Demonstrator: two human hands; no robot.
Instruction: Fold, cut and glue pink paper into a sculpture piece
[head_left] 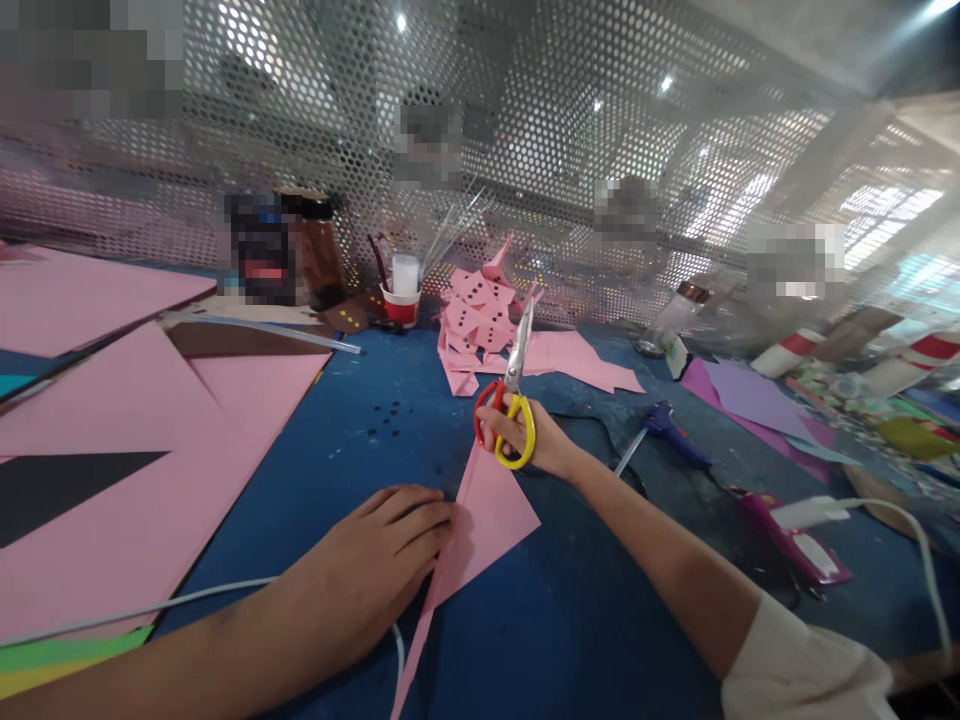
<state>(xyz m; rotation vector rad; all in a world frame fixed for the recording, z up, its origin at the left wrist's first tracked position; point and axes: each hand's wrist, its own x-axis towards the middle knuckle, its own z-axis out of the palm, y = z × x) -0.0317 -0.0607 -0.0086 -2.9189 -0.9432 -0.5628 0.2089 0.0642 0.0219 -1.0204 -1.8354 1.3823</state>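
My right hand (546, 442) grips a pair of scissors (519, 350) by their red and yellow handles, with the blades pointing up and away from me and looking closed. Just below it, a pink paper piece (495, 515) with a pointed shape and a long narrow strip lies on the blue table. My left hand (394, 545) rests flat at the paper's left edge, fingertips touching it and holding nothing. Beyond the scissors stands a cluster of folded pink paper (480, 315) marked with black dots. Small black dots (386, 420) are scattered on the table.
Large pink sheets (247, 400) cover the left side. A red-and-white cup (402, 305) stands at the back. On the right are a blue glue gun (671, 435) with its cord, a magenta power strip (799, 540) and purple sheets (757, 400). A perforated metal screen (525, 130) rises behind.
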